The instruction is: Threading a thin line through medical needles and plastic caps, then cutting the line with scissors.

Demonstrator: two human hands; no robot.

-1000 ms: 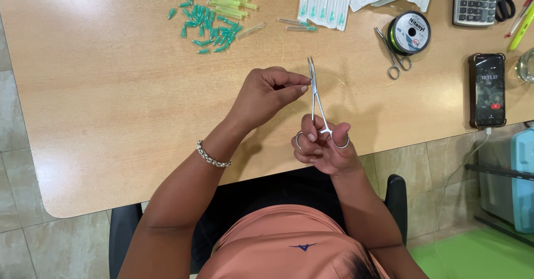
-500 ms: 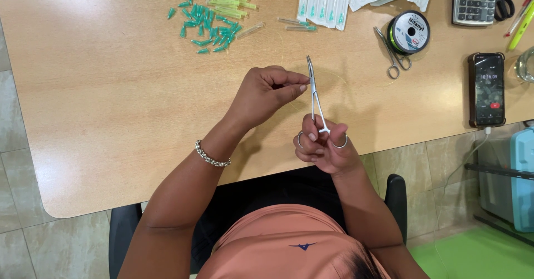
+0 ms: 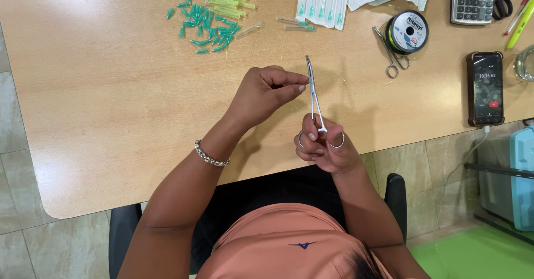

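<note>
So my right hand has its fingers through the ring handles of the slim metal forceps, gripping them closed-fisted just off the near edge of the wooden table; the forceps stand with their long axis running away from me, tip curving slightly at the far end, handles down toward my chest; can't tell if the tip itself is clamped on anything, too thin to see. My left hand sits to the left of the tip, fingers pinched tight together, fingertips almost touching the shaft just below the tip; I think there's a fine thread in that pinch but it's barely visible. So the tip lies right of the left hand and straight up from the right; left is nearer to it. Further out: small scissors and a thread spool well to the right, green caps far left; phone at the right edge.
</note>
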